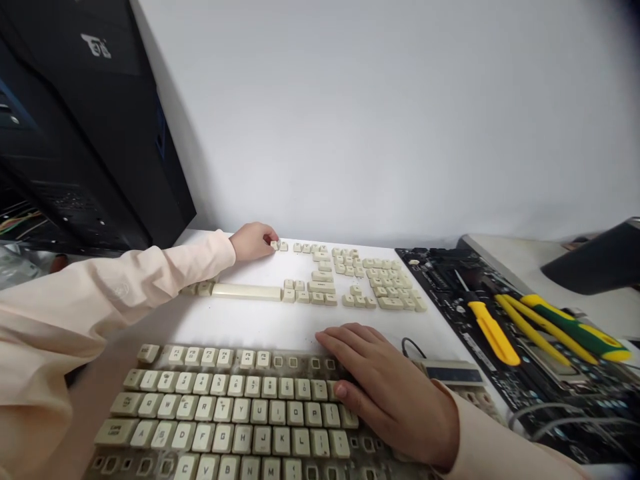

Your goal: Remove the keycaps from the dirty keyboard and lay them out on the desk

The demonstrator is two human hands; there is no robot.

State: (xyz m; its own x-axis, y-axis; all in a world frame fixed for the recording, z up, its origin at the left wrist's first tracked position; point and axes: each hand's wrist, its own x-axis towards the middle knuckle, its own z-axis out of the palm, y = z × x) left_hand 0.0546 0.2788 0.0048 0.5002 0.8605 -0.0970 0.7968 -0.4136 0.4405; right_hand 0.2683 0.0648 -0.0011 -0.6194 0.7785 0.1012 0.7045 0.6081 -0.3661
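Note:
A yellowed beige keyboard (235, 413) lies near me, with several key sockets bare along its top row and right side. My right hand (390, 393) rests flat on its right part, fingers stretched out over the keys. Further back, loose keycaps (350, 277) and a long space bar (247, 291) are laid out in rows on the white table (280, 323). My left hand (254, 241) reaches to the far row and pinches a small keycap (275, 245) at its left end.
A black computer tower (90, 127) stands at the left against the white wall. To the right lies a black circuit board (520, 360) with yellow-handled pliers (493, 330) and a green-yellow tool (575, 327) on it. A thin black cable (413, 345) curls beside my right hand.

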